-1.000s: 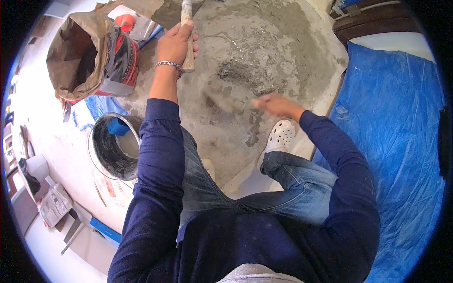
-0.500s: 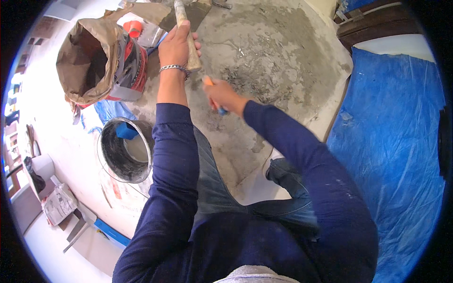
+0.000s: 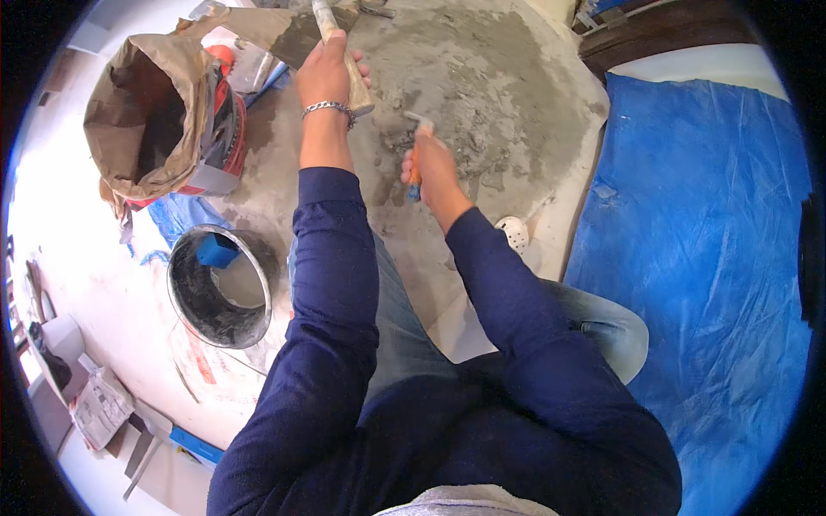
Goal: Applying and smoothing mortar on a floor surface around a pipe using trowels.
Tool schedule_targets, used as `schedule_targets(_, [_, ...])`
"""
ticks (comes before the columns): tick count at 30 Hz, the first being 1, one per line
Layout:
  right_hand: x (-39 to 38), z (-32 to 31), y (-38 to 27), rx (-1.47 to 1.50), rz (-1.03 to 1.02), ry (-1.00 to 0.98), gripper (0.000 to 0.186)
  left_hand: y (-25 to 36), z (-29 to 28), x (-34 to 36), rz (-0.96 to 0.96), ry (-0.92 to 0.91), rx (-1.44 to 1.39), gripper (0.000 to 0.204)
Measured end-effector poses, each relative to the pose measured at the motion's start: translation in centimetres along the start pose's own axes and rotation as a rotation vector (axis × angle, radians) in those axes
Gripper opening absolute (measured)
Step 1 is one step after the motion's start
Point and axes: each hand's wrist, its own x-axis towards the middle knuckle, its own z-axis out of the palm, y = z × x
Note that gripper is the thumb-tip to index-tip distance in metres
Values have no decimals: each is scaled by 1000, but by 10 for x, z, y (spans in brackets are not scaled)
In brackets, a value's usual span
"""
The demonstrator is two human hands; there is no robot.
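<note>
My left hand (image 3: 330, 73) grips a pale wooden tool handle (image 3: 357, 90) near the top centre; the tool's far end runs out of the upper edge. Lower and to the right, my right hand (image 3: 430, 168) is closed on the orange-and-blue handle of a small tool (image 3: 416, 179), its pale metal head reaching into a rough patch of wet grey cement (image 3: 469, 138) on the floor. An open brown paper sack (image 3: 138, 112) stands at the upper left, and below it a black bucket (image 3: 179, 292) holds a blue object (image 3: 217, 251) and murky liquid.
A blue tarp (image 3: 680, 284) covers the right side, below a dark wooden edge (image 3: 654, 39). My white clog (image 3: 514, 232) is beside the cement. Red cups or similar items (image 3: 221, 56) lie behind the sack; panels and folded paper (image 3: 99, 404) are at the lower left.
My right hand swept left towards my left hand, then moved slightly back right and turned more upright. My right knee now bends out over the tarp's edge. My left hand still grips its handle.
</note>
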Motion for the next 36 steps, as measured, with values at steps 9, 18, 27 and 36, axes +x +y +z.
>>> schedule_targets(9, [-43,-114,-34,-971,180,-474,27,-18,42,-10,-48,-40,-104,36])
schedule_targets(18, [-9,-274,-79,-1587,574,-644,35,-20,48,-12,-4,11,34,34])
schedule_targets(27, [84,-219,-173,-1829,193,-536,36,-19,46,-14,-39,46,61,33])
schedule_targets(36, [76,-182,-235,-1840,-30,-316,36,-35,56,-9,90,-1,270,33])
